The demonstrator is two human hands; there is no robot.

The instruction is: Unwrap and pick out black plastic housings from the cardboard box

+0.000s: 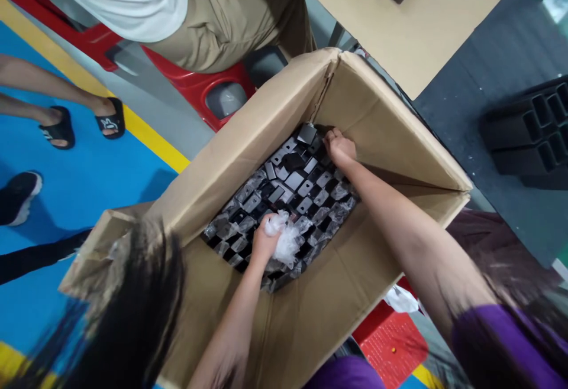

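Observation:
Both my arms reach down into a deep cardboard box (284, 330). Rows of small black and grey rectangular parts (305, 188) cover its bottom, many of them in clear plastic. My left hand (265, 238) is closed round a crumpled bunch of clear plastic bags (284, 241), held over the near part of the rows. At the far right corner, my right hand (339, 146) has its fingers curled down at the edge of the parts, beside a loose dark grey piece (307, 134). Its fingertips are partly hidden, and what they hold, if anything, does not show.
A person in khaki trousers (208, 28) sits on a red stool (222, 93) beyond the box. Cardboard (426, 28) with black parts lies on the dark table, near stacked black tubes (532, 129). Another red stool (390, 342) stands close by; several feet are at the left.

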